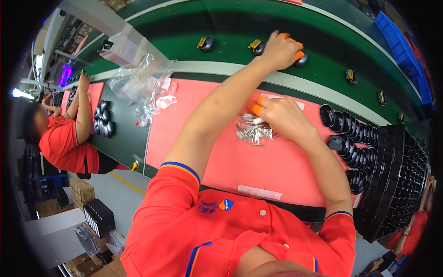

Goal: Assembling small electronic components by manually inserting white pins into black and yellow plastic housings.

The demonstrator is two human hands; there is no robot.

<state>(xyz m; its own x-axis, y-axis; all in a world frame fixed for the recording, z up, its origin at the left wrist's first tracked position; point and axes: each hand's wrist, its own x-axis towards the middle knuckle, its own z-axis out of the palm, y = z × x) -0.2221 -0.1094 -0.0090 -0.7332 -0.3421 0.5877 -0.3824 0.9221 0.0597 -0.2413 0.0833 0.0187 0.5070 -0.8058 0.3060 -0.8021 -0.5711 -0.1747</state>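
Note:
My left hand (279, 51), with orange finger covers, reaches over the green conveyor belt (230, 27). Its curled fingers are on a dark rounded case (302, 60), which they partly hide. Left of that hand, beside the wrist, stands another dark case with a gold-coloured part (256, 47). Nearer to me, my right hand (284, 115) is closed at the edge of a heap of small silvery metal pins (254, 132) on the pink mat (184, 120). Orange covers show on its fingers; what the fingertips pinch, if anything, is too small to make out.
More cases (350, 76) sit spaced along the belt. Rows of black shells (353, 152) stand at the mat's right, beside a stack of black trays (397, 180). Clear plastic bags (138, 85) lie at the left. A co-worker in red (69, 138) works farther left.

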